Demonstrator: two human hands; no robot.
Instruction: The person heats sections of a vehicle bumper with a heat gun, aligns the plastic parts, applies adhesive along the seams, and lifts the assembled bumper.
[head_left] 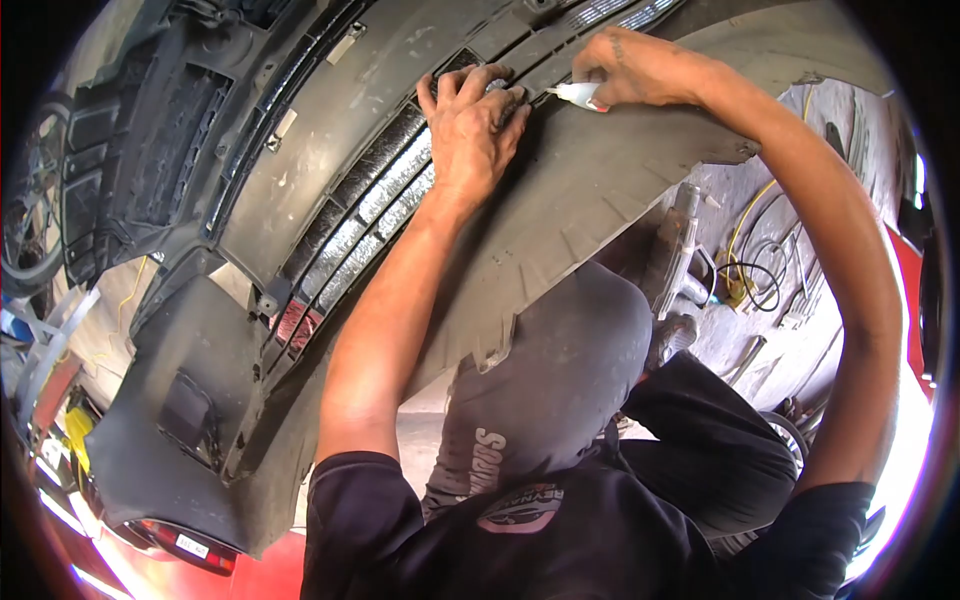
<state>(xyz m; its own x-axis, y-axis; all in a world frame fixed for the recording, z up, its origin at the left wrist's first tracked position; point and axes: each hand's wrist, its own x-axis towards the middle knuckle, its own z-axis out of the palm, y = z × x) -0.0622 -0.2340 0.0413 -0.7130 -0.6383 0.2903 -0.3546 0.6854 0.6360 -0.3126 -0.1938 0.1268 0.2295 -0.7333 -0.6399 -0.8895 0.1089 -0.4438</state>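
From the left, the dark bumper cover (590, 160) slants up across the view, its upper end running out of the frame. Along it runs a slatted grille (390, 190). The left hand (470, 130) rests there with fingers bent and slightly parted; the fingertips are partly hidden, so I cannot tell whether they grip or only press. Just right of it, a small white bottle (576, 95) points its narrow tip toward the grille's edge; whether the tip touches is unclear. The right hand (640, 75) pinches the bottle, covering much of it and any label. The step looks like applying something from the bottle at a joint, which calls for a steady left hand and careful aim. Farther right, a pale tool (678, 250) on the floor is hard to identify, partly blocked by the cover.
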